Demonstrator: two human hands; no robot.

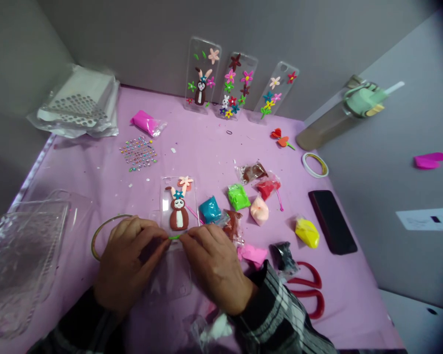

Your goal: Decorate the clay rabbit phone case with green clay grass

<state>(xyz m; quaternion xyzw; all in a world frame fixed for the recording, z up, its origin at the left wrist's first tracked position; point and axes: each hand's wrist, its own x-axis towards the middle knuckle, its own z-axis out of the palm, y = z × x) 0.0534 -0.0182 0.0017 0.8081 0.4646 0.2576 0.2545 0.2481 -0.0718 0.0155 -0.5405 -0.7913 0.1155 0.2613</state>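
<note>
Between my two hands is a thin strip of green clay (174,237), pinched at its left end by my left hand (127,260) and at its right end by my right hand (210,263). Just beyond the fingertips lies a clear phone case (165,206). A brown clay rabbit (179,216) with a white belly and a blue flower on its head is stuck on that case, and a peach flower (185,183) sits by its ear. Another clear case (182,290) lies under and between my hands, partly hidden.
Packets of coloured clay, among them green (238,196), blue (209,210) and yellow (307,232), lie to the right. Red-handled scissors (319,304), a phone (332,221) and a tape roll (315,165) are farther right. Decorated cases (239,83) lean on the back wall. A clear tray (22,265) stands left.
</note>
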